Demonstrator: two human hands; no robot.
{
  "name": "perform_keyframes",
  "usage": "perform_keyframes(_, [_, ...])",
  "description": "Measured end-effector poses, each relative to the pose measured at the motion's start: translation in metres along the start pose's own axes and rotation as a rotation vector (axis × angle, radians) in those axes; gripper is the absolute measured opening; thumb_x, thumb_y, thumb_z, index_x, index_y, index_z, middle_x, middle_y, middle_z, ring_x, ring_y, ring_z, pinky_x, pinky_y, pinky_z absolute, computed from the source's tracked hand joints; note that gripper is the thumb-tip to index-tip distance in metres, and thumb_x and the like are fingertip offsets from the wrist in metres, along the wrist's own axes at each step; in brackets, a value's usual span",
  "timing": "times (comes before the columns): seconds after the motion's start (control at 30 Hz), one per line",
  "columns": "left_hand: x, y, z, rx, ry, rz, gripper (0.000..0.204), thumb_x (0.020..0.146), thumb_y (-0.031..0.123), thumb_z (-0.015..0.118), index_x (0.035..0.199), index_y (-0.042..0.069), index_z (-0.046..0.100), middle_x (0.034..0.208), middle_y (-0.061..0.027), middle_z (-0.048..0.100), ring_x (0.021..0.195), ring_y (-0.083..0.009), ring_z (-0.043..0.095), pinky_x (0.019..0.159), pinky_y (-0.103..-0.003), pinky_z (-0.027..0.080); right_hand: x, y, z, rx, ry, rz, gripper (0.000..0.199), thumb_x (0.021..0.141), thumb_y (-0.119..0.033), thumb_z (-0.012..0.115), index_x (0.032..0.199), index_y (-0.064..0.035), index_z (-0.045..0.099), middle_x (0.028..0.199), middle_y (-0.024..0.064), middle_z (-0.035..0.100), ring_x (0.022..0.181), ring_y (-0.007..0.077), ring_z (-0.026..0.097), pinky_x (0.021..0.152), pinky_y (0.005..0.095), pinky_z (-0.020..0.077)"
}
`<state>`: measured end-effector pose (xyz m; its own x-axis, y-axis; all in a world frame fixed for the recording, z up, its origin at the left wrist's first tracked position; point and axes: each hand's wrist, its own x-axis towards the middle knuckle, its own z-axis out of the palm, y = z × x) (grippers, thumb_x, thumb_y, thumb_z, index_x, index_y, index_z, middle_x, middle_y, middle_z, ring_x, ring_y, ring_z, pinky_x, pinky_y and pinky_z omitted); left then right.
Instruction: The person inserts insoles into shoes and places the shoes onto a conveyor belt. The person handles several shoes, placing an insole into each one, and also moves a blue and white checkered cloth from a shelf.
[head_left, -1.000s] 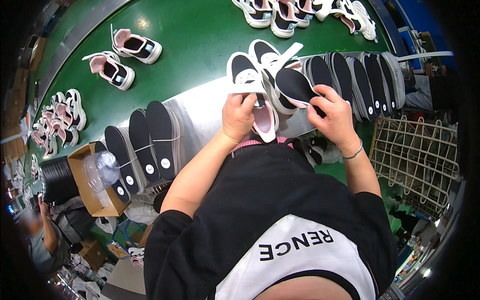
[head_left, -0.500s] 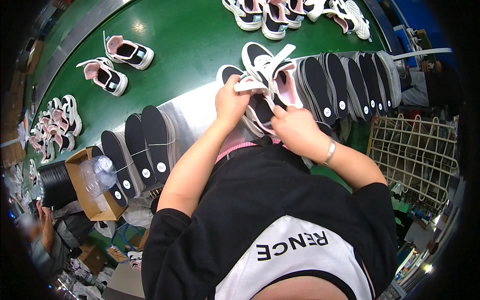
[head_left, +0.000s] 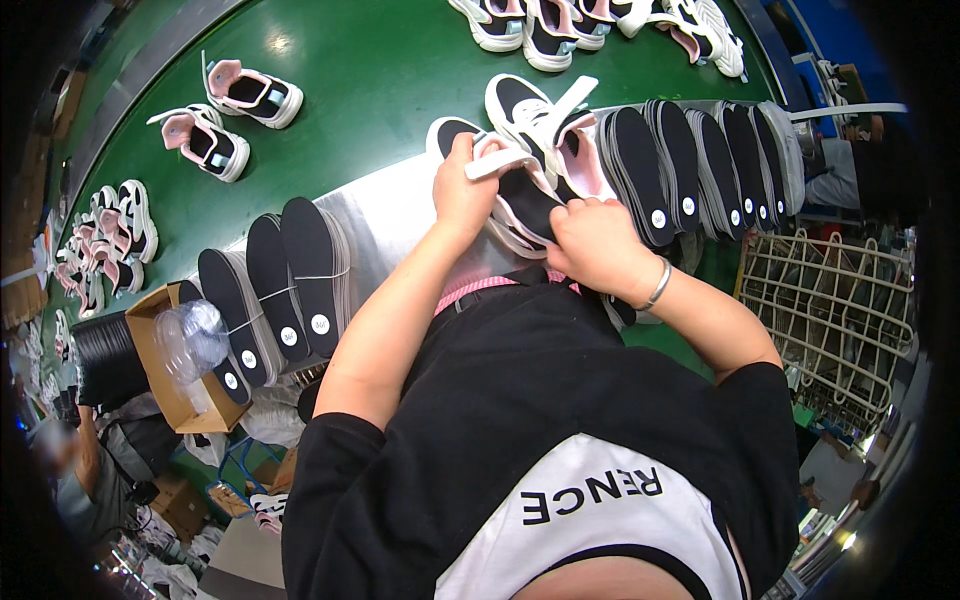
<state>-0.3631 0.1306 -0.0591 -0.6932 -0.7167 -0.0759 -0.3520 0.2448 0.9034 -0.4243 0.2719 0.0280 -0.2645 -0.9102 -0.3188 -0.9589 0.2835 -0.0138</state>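
Observation:
My left hand (head_left: 462,194) is wrapped round the front of a white, black and pink sneaker (head_left: 508,222), near its white strap. At the heel opening of the same shoe, my right hand (head_left: 600,246) is closed with its fingers curled on the collar. A black lining or insole shows inside; whether the fingertips pinch a part of it is hidden. Just beyond lies the matching sneaker (head_left: 520,105), its strap raised and pink lining showing. Both shoes are over the metal strip (head_left: 385,210) at the table's near edge.
Stacks of black insoles (head_left: 632,170) stand right of the shoes; tied stacks (head_left: 305,270) stand left. A cardboard box (head_left: 165,375) holds clear plastic. More sneakers (head_left: 240,95) sit on the green table (head_left: 340,90). A wire rack (head_left: 825,320) is at right, a person (head_left: 85,480) at far left.
My right hand has shifted slightly back toward me at the shoe's heel, and its fingers have curled in more. The left hand keeps its hold. The view has moved slightly.

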Motion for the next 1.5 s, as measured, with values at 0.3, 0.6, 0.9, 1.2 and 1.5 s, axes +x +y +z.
perform_keyframes(0.3, [-0.013,-0.012,-0.002,-0.274,-0.11,0.031,0.045,0.057,-0.002,0.057,0.098,-0.003,0.04,0.092,-0.0177,0.053,0.084,-0.0284,0.054,0.073,-0.033,0.043,0.049,-0.006,0.055,0.051,0.172,-0.181,0.008,0.065,-0.01,0.052,0.067,-0.0056,0.058,0.068,0.0094,0.057,0.067,0.0217,0.057,0.06,0.0312,0.0463])
perform_keyframes(0.6, [-0.015,-0.015,-0.009,-0.275,-0.176,-0.008,0.05,0.059,0.0,0.052,0.107,-0.003,0.039,0.097,-0.0151,0.051,0.089,-0.0222,0.05,0.078,-0.03,0.04,0.092,-0.012,0.064,0.331,-0.252,-0.052,0.027,0.073,-0.029,0.047,0.087,-0.0131,0.064,0.088,0.0118,0.061,0.083,0.0261,0.058,0.076,0.0383,0.0436])
perform_keyframes(0.9, [-0.017,-0.012,-0.002,-0.107,-0.132,0.028,0.045,0.061,0.002,0.046,0.104,-0.004,0.039,0.094,-0.0172,0.051,0.087,-0.0249,0.05,0.078,-0.03,0.039,0.112,-0.014,0.11,0.042,0.008,-0.051,0.031,0.073,-0.032,0.045,0.086,-0.0119,0.064,0.088,0.0081,0.062,0.092,0.0228,0.054,0.085,0.0376,0.033])
perform_keyframes(1.2, [0.007,-0.035,0.012,-0.128,-0.148,0.244,0.048,0.062,-0.004,0.043,0.11,-0.001,0.043,0.093,-0.0174,0.055,0.088,-0.0259,0.054,0.079,-0.03,0.041,0.037,-0.008,0.01,0.317,-0.34,-0.104,0.025,0.064,-0.008,0.049,0.088,-0.0007,0.052,0.075,0.0142,0.061,0.073,0.0263,0.06,0.069,0.0412,0.0387])
perform_keyframes(1.5, [0.0,-0.02,0.002,-0.298,-0.131,0.004,0.022,0.081,0.013,0.05,0.099,0.0,0.05,0.083,-0.0084,0.055,0.066,-0.0119,0.051,0.059,-0.023,0.042,0.052,0.004,0.045,0.303,-0.311,-0.155,0.018,0.068,-0.013,0.047,0.081,-0.0028,0.056,0.074,0.0119,0.061,0.071,0.0259,0.059,0.071,0.0431,0.0363])
